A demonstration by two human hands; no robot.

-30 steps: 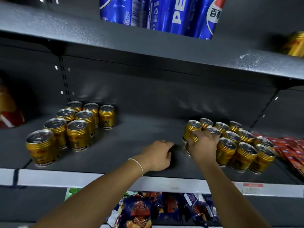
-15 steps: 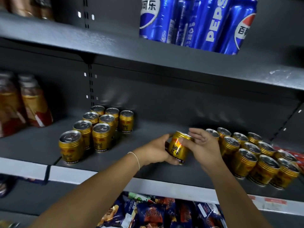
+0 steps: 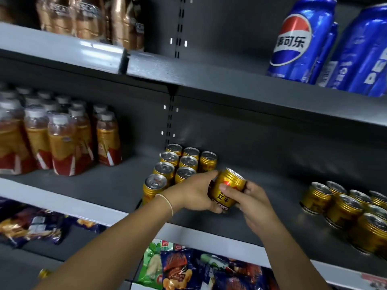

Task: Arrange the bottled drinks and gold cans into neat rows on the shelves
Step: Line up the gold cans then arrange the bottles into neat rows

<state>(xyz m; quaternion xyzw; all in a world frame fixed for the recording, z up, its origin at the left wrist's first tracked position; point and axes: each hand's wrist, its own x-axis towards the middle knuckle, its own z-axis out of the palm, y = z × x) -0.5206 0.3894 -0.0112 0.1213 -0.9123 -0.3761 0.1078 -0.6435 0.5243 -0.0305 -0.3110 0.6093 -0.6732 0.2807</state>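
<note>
A gold can [image 3: 229, 186] is tilted in the air over the middle shelf [image 3: 109, 185]. My left hand [image 3: 193, 194] grips its left side and my right hand [image 3: 249, 198] grips its right side, thumb across the label. Just left of it stands a neat group of several gold cans [image 3: 178, 166]. Another cluster of gold cans [image 3: 351, 210] stands at the right end of the shelf. Bottled drinks [image 3: 60, 139] with orange and red labels stand at the left of the same shelf.
Blue Pepsi cans [image 3: 299, 40] and brown bottles [image 3: 88, 19] stand on the upper shelf. Snack bags [image 3: 188, 268] fill the shelf below. A dark upright post [image 3: 169, 122] runs down the back wall behind the left can group.
The view has swung left. Both hands carried the gold can from the right cluster leftward, up to the left can group. The left hand, which rested on the shelf, now holds the can too.
</note>
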